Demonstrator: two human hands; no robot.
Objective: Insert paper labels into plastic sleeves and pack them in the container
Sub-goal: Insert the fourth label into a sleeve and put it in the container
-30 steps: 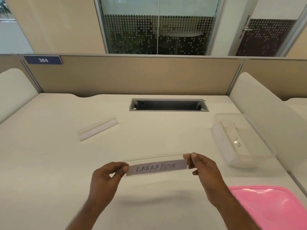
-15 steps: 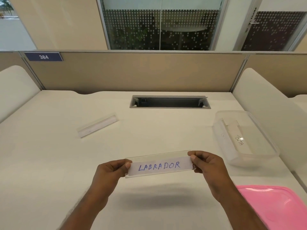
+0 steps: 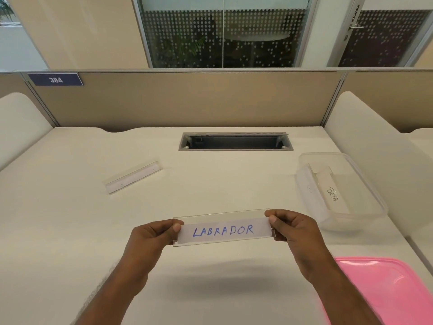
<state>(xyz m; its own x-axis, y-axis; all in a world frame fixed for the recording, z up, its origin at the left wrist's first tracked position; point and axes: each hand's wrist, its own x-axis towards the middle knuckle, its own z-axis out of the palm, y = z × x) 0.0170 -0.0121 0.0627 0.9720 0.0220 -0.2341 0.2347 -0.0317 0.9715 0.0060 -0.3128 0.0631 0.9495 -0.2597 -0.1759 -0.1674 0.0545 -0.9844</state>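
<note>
Likely an office: desk [image 3: 70, 231] with partition [image 3: 199, 99], numbered plate [image 3: 55, 79], glass wall [image 3: 222, 31].

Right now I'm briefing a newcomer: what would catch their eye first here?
The LABRADOR label in its sleeve, held front and centre above the desk between the left hand and right hand. Then the pink lid at bottom right, and the clear container behind it.

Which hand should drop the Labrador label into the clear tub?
Probably the right hand: it already grips the label at the end nearest the tub, which sits on the right.
</note>
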